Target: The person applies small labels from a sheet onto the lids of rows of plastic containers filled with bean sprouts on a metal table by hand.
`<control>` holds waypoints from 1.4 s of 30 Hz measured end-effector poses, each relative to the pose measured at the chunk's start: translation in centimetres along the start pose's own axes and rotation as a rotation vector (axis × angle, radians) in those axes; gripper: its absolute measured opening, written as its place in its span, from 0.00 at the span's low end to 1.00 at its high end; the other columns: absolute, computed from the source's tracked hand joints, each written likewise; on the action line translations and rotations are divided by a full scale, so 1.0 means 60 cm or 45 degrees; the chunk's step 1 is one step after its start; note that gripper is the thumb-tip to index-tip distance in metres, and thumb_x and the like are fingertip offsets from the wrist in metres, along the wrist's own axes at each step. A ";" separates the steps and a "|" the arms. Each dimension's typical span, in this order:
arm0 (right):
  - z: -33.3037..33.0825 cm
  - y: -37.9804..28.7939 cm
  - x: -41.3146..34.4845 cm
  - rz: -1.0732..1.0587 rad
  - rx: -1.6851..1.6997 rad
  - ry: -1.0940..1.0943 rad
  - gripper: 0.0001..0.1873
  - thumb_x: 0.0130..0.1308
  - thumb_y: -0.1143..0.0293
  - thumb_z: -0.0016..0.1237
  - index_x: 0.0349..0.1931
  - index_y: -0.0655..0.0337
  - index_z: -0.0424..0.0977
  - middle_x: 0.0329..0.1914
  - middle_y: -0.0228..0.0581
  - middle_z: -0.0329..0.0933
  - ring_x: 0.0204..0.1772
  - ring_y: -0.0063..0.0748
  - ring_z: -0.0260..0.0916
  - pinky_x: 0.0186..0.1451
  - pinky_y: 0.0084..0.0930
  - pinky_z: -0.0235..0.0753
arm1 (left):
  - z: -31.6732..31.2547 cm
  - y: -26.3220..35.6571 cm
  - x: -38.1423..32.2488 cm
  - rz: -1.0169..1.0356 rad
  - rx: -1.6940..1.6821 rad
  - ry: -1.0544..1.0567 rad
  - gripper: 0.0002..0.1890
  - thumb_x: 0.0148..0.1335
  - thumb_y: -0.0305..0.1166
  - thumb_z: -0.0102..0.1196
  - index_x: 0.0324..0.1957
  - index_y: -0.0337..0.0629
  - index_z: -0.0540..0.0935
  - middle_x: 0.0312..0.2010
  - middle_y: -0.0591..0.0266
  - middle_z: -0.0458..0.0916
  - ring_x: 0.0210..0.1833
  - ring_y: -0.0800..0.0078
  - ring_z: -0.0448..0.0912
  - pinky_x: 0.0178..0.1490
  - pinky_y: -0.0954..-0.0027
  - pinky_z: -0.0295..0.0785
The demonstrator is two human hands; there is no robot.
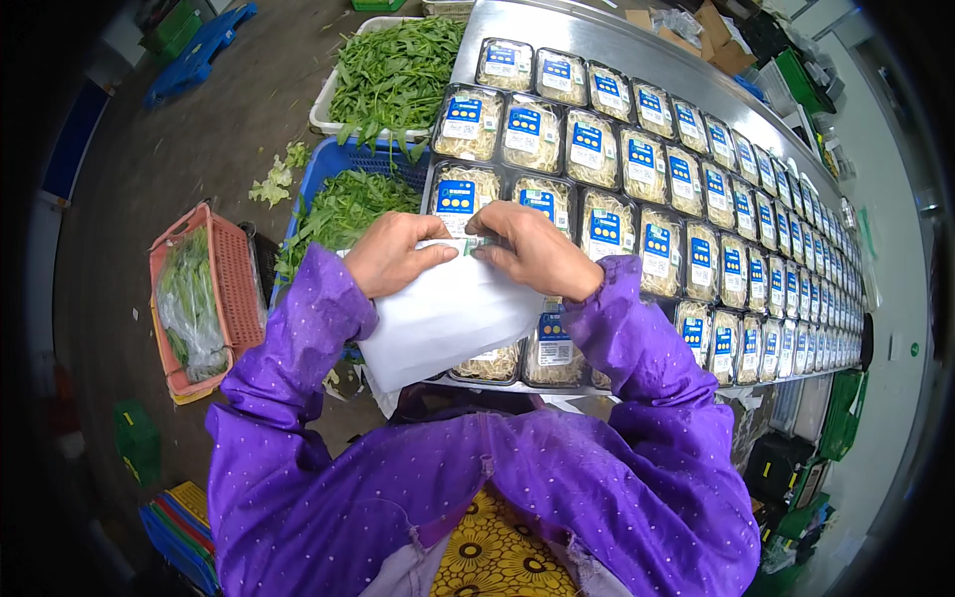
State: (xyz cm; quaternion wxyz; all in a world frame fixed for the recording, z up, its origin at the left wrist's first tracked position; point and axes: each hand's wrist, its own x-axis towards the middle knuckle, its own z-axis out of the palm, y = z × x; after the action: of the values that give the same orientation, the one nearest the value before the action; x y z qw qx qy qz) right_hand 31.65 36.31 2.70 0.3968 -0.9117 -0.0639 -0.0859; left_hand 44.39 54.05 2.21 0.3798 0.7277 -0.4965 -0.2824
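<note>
My left hand [399,252] pinches the upper edge of a white paper sheet [451,310] between thumb and fingers. My right hand [533,242] grips the same edge a little to the right, its thumb beside a small green-printed sticker [473,245]. The sheet droops toward my body and covers part of the front trays. Under and beyond both hands stand rows of black plastic trays of bean sprouts [464,122], wrapped in clear film. Each bears a blue and white label, and many also show a small green sticker at an edge.
The trays stand on a stainless steel table [515,19]. At its left, a blue crate [317,160] and a white crate [322,104] hold leafy greens. A pink crate [242,280] with bagged vegetables sits on the floor. Green crates [847,414] are stacked at the right.
</note>
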 end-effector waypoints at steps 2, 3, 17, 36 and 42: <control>0.005 -0.008 0.002 -0.083 -0.122 0.084 0.08 0.51 0.77 0.51 0.33 0.66 0.71 0.31 0.48 0.72 0.38 0.50 0.70 0.40 0.39 0.68 | -0.007 0.003 0.002 -0.008 -0.021 -0.007 0.11 0.57 0.33 0.56 0.29 0.32 0.77 0.18 0.64 0.73 0.23 0.80 0.68 0.28 0.71 0.65; 0.008 -0.012 0.002 -0.123 -0.186 0.128 0.07 0.50 0.77 0.51 0.31 0.66 0.72 0.29 0.48 0.72 0.37 0.50 0.70 0.39 0.41 0.67 | -0.009 0.000 0.003 -0.026 -0.046 -0.020 0.11 0.57 0.33 0.56 0.29 0.32 0.77 0.17 0.65 0.73 0.23 0.81 0.67 0.27 0.72 0.65; 0.087 -0.033 -0.056 0.046 -0.581 0.248 0.15 0.56 0.76 0.45 0.46 0.64 0.70 0.43 0.41 0.72 0.46 0.39 0.67 0.48 0.32 0.63 | 0.018 -0.081 0.026 -0.563 -0.710 -0.206 0.10 0.62 0.32 0.53 0.26 0.37 0.79 0.20 0.73 0.75 0.21 0.88 0.68 0.24 0.81 0.63; -0.101 0.313 0.121 0.720 1.243 0.469 0.22 0.61 0.78 0.41 0.57 0.68 0.63 0.43 0.39 0.77 0.26 0.20 0.69 0.27 0.14 0.67 | -0.050 -0.088 -0.057 -0.621 -0.533 0.014 0.12 0.60 0.32 0.54 0.23 0.36 0.75 0.17 0.77 0.68 0.21 0.89 0.61 0.24 0.81 0.56; -0.084 0.403 0.192 0.834 1.099 0.595 0.23 0.57 0.78 0.49 0.55 0.69 0.65 0.35 0.37 0.78 0.20 0.18 0.65 0.20 0.15 0.61 | -0.066 -0.092 -0.101 -0.630 -0.567 0.144 0.10 0.59 0.30 0.55 0.24 0.36 0.76 0.17 0.77 0.68 0.22 0.89 0.60 0.25 0.81 0.54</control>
State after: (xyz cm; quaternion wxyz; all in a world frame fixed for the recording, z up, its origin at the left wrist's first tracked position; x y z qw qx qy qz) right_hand 46.81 16.78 -8.75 0.7412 -0.5970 0.2808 -0.1236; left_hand 48.20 62.03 -0.01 0.4765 0.7398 -0.2090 -0.4267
